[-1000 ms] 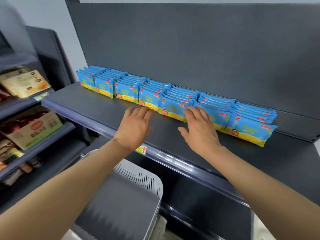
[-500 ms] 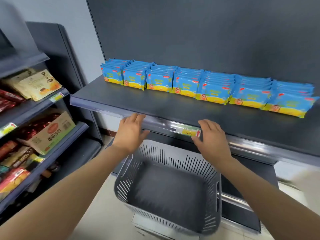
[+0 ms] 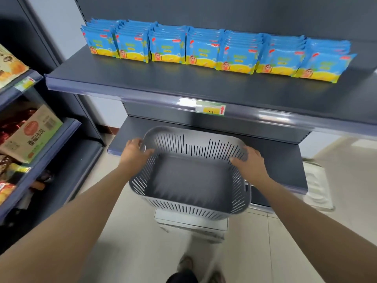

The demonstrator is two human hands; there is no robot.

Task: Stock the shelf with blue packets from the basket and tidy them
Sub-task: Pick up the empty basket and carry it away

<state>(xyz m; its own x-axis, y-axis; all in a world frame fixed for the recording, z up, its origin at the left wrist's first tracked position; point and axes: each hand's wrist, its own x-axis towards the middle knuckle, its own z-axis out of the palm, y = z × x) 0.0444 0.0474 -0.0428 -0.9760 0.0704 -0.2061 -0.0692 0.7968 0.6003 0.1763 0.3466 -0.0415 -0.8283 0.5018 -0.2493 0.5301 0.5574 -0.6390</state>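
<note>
Left hand (image 3: 135, 154) grips the grey slotted basket (image 3: 189, 209) at its 10 o'clock corner, fingers curled over the rim. Right hand (image 3: 250, 162) grips the rim at 2 o'clock, thumb inside, fingers outside. The basket sits at frame centre in front of the lower shelf (image 3: 281, 160). Blue packets (image 3: 204, 50) are at 12 o'clock, seven upright front-facing rows side by side on the upper shelf (image 3: 183, 84). Price tag (image 3: 211, 108) on that shelf's front edge. Cardboard carton (image 3: 30, 133) at 9 o'clock on the neighbouring rack.
</note>
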